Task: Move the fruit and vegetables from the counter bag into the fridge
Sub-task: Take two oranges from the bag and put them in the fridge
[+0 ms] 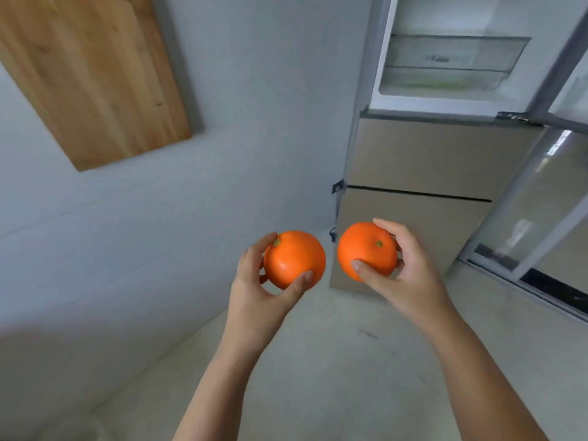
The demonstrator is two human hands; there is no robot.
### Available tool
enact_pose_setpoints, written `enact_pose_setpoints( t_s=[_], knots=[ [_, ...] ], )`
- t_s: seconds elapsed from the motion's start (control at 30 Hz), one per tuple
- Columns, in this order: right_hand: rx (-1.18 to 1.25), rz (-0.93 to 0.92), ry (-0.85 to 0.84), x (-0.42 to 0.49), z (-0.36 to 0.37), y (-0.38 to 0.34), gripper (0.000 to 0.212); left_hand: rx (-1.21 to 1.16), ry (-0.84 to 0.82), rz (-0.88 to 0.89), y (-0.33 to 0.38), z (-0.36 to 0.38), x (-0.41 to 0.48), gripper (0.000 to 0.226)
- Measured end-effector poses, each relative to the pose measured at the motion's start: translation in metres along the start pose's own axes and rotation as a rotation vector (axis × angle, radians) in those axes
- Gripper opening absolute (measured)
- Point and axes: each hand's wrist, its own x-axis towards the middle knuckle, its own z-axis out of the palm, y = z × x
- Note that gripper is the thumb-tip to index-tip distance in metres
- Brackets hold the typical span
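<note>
I hold two oranges out in front of me, above the floor. My left hand grips one orange between thumb and fingers, its green stem end turned to the upper left. My right hand grips the second orange, stem end facing me. The two fruits are side by side with a small gap between them. Ahead at the upper right stands the fridge; its top compartment is open and shows a clear crisper drawer with something green inside. The counter bag is out of view.
The open fridge door juts out at the far right. The two lower beige fridge doors are shut. A wooden panel hangs on the white wall at the left. Pale floor lies below my arms. A sliding glass door is at the right.
</note>
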Motion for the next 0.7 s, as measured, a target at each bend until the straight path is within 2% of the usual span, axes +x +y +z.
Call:
enact_pose_setpoints(
  t_s=[0.4, 0.7],
  knots=[
    [-0.123, 0.117, 0.148, 0.104, -0.03, 0.048, 0.065, -0.083, -0.203, 0.071, -0.01, 0.084, 0.135, 0.056],
    [-0.144, 0.11, 0.235, 0.205, -0.09, 0.114, 0.068, -0.088, -0.261, 0.138, 0.0, 0.196, 0.238, 0.053]
  ],
)
